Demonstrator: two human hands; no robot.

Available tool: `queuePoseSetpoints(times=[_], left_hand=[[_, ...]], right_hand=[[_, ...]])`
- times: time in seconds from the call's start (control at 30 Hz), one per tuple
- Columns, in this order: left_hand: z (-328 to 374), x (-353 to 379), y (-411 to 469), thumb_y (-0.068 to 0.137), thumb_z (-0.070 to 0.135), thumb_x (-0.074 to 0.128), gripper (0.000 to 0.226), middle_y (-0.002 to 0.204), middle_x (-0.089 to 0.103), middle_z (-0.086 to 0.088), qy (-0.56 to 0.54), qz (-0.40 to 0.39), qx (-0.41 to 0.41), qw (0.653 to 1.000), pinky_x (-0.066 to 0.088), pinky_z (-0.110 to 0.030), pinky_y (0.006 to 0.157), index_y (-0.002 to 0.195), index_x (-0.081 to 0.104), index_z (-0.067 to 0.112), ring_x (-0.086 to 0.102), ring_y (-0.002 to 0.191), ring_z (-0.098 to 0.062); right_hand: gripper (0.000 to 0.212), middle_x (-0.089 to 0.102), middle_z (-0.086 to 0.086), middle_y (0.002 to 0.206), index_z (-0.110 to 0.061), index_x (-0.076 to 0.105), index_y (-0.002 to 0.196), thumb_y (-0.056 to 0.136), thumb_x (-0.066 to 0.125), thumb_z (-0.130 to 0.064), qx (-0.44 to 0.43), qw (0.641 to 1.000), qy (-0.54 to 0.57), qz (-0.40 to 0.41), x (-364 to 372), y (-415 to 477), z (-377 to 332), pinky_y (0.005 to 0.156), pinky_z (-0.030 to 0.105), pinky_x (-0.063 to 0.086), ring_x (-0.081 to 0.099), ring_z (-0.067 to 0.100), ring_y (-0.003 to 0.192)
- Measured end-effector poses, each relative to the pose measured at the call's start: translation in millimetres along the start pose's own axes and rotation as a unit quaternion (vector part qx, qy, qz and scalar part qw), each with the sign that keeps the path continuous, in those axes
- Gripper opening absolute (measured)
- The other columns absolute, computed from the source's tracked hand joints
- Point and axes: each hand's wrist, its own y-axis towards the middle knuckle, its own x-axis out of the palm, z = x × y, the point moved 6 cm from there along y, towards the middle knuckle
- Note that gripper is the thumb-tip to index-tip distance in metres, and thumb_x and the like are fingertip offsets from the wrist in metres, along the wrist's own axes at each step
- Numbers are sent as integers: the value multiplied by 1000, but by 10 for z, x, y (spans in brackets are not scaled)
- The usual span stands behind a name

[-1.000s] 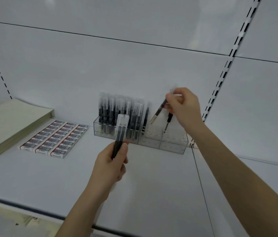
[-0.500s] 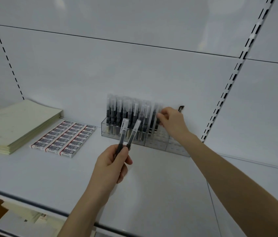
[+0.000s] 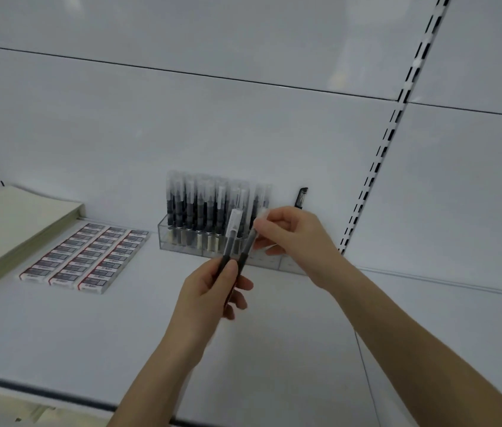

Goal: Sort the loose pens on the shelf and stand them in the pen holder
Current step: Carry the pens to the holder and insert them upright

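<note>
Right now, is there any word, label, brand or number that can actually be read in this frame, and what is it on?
No text can be read.
Small boxes: red, dark and white labels, print too blurred.
Standing pens in the clear holder: no legible marking.
Two pens in the left hand: blurred, nothing legible.
Paper stack: no print visible.

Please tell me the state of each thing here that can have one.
Clear plastic pen holder: left part full, right part mostly empty.
Capped black pens in it: standing upright.
Two black pens: gripped by left hand.
Right hand: pinching one pen's clear cap.
Lone black pen: stands behind right hand.
</note>
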Motion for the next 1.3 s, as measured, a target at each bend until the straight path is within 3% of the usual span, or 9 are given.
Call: queuePoseSetpoints(times=[0.1,0.27,0.63,0.8,0.9,1.03,1.13,1.23,1.3], left_hand=[[-44,-104,25,95,21,43,19,84,67,-5,20,21,-11,1000,49,-26,60,96,62,24,65,68,-12],[-13,-247,15,94,20,46,18,60,37,-1,39,57,17,997,27,-11,38,97,64,23,31,42,-6],[-8,-333,-27,97,13,39,24,63,49,-1,29,72,11,997,30,-11,40,90,61,16,38,43,-3],[7,-273,-31,93,9,48,15,67,58,-3,28,42,25,998,40,-13,43,96,62,11,50,48,-3],[13,-253,-12,90,7,53,12,66,61,-3,23,39,35,998,44,-16,46,96,63,12,54,50,-5],[20,-98,37,88,8,56,11,67,63,-4,53,13,38,998,46,-17,48,95,63,13,56,50,-7],[8,25,77,88,9,56,13,73,67,-4,74,-15,45,996,50,-17,54,93,62,19,64,60,-11],[-100,-16,114,89,18,56,19,95,67,3,229,-9,67,971,44,-9,70,105,59,28,62,89,-13],[-253,-98,107,92,29,52,36,121,58,1,426,-14,82,901,39,-16,90,127,51,20,53,114,-17]], right_hand=[[7,67,3,75,-12,55,84,87,61,-14,-42,995,27,89,-309,108,-183,59,22,56,68,11,60],[11,63,4,76,-21,51,81,87,60,-19,-120,962,-123,213,-566,375,-305,78,44,55,67,24,75],[11,55,5,75,-10,50,83,88,58,-15,-64,964,-215,142,-341,671,138,79,50,53,62,35,83],[29,61,9,95,-4,51,110,91,56,-25,-24,963,-225,146,-294,538,262,73,20,46,59,20,86],[24,64,2,89,-9,57,104,90,57,-28,-47,974,-143,172,-301,261,165,68,17,46,63,13,79],[9,70,-2,79,-16,62,92,88,58,-23,-6,999,21,37,-11,-48,58,66,23,55,67,7,69],[3,69,-3,73,-16,61,86,87,59,-14,-34,999,29,28,15,-125,-55,62,18,54,66,6,64],[1,69,2,75,-12,60,88,88,60,-13,-60,992,0,107,-246,-50,-150,64,22,55,66,9,64],[6,68,4,76,-10,58,93,89,58,-14,-85,979,-46,179,-496,45,-229,70,29,56,67,15,69]])
